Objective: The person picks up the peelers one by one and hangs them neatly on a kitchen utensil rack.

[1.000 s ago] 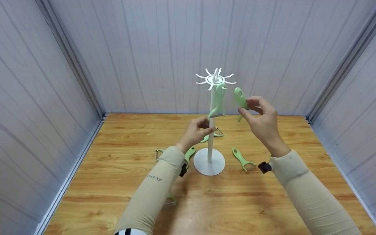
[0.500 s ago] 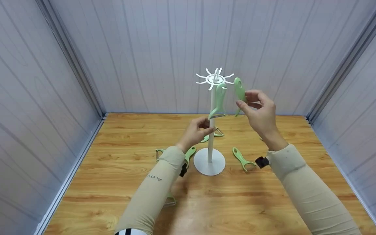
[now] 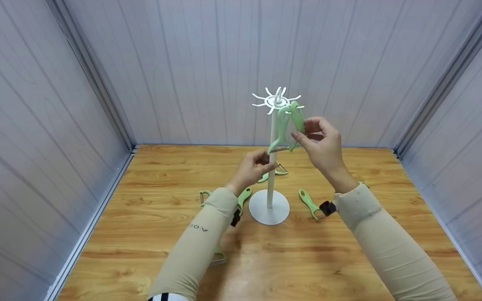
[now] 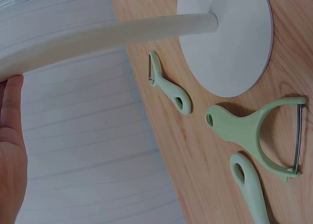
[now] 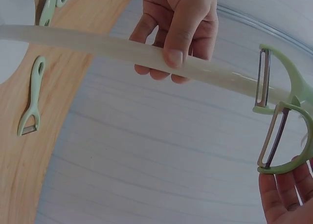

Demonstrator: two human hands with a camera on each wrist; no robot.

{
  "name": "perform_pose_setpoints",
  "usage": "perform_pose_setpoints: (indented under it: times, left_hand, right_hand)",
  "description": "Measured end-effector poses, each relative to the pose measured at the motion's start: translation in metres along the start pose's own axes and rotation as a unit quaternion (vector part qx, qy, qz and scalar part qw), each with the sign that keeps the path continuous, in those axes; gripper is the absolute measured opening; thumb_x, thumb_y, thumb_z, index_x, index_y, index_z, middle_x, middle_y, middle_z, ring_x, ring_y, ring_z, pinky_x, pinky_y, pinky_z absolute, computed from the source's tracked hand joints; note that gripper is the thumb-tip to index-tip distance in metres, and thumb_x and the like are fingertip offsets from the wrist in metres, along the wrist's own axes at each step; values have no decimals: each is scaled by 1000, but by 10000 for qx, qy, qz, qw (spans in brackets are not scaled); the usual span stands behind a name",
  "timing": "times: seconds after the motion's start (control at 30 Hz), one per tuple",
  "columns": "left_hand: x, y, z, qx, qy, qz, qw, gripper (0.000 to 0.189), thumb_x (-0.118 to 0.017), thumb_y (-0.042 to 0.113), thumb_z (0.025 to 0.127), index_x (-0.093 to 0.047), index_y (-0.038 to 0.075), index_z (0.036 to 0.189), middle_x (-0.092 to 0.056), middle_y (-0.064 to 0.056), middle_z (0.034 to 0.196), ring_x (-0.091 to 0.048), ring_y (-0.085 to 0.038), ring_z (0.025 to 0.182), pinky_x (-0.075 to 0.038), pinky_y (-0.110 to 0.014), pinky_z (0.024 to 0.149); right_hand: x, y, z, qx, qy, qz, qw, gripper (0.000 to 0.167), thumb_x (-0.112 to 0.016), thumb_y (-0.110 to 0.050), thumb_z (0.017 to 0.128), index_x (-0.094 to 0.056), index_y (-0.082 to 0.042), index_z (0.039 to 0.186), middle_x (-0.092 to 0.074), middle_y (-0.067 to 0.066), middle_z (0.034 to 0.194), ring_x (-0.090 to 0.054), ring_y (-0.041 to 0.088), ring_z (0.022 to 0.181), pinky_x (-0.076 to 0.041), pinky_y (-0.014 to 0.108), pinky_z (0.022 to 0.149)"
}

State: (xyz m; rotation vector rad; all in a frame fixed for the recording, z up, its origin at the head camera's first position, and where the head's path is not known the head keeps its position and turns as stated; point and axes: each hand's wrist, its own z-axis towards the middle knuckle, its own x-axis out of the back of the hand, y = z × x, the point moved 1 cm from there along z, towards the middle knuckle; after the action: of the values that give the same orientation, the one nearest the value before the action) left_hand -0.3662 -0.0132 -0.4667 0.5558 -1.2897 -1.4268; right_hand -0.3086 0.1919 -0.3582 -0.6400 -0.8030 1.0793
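In the head view my left hand [image 3: 252, 169] grips the pole [image 3: 270, 184] of a white stand topped by a ring of curved hooks [image 3: 271, 101]. One green peeler [image 3: 282, 123] hangs from a front hook, blade end down. Beside it, my right hand [image 3: 324, 142] pinches a second green peeler [image 3: 297, 117] with the handle up, its holed end right at a hook on the right. The right wrist view shows the two peelers' blades side by side, the held peeler [image 5: 294, 168] lower and overlapping the hanging one. There, the thumb of my left hand [image 5: 188, 18] lies across the pole.
The stand's round white base [image 3: 257, 213] rests on the wooden table [image 3: 274, 267]. Several more green peelers lie around it, including one peeler [image 3: 308, 202] to the right and another peeler [image 4: 254, 131] near the base. Pale panels [image 3: 182, 75] enclose the back and sides.
My right hand has raised its peeler and carried it left, from apart from the stand to right at a hook beside the hanging peeler. My left hand stays on the pole.
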Motion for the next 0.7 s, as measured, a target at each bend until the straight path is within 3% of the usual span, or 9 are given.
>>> perform_pose_setpoints:
  times: [0.2, 0.7]
  left_hand:
    - [-1, 1, -1, -51, -2, -12, 10000, 21, -78, 8, 101, -75, -3, 118, -76, -16, 103, -66, -12, 91, -57, -27, 83]
    - [-1, -1, -1, -153, -12, -31, 9999, 17, -77, 7, 100, -73, -3, 113, -75, -9, 100, -65, -9, 89, -55, -25, 82]
  right_hand:
    - [-8, -4, -4, 119, -75, -75, 9999, 30, -86, -7, 93, -66, 3, 114, -69, 10, 102, -65, 14, 93, -59, 20, 85]
    - [-27, -13, -11, 363, -167, -190, 9990, 33, -88, -12, 93, -64, 3, 111, -71, 14, 99, -66, 14, 90, -59, 20, 83]
